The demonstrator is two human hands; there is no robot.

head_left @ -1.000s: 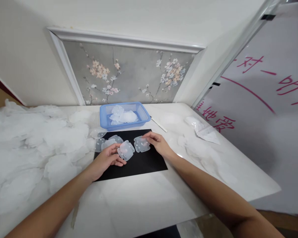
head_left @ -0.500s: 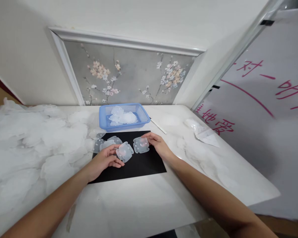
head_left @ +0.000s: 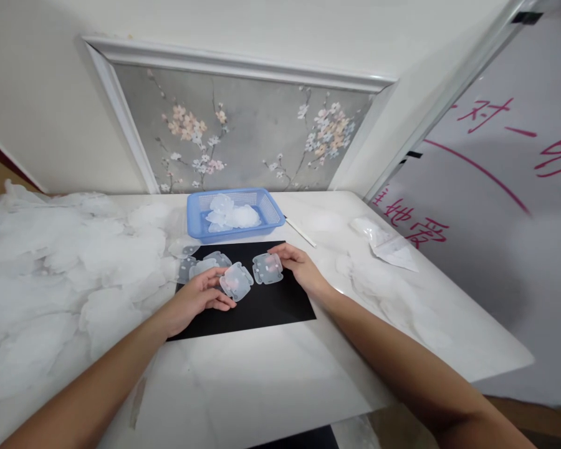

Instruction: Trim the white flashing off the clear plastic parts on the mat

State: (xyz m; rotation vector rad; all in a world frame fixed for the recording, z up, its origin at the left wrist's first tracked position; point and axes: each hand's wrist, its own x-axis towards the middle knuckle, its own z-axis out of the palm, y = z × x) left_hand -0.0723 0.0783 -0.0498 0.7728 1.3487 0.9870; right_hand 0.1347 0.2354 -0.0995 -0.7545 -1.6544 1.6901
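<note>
Head view — blue basket (head_left: 195, 216) holds frosted pieces (head_left: 243, 216); left hand (head_left: 197, 300) half-curled, gripping 1st sheet (head_left: 238, 282) — right hand (head_left: 302, 265) same, 2nd sheet (head_left: 266, 270).

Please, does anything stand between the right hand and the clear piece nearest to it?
Nothing visible does: the right hand holds the piece at its edge, over the black sheet. The left hand, holding another piece, is opposite.

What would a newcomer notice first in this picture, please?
Probably the black sheet, over which the left hand holds one translucent piece and the right hand another. Behind it stands a blue basket with whitish pieces inside. A large whitish heap covers the left of the table.
</note>
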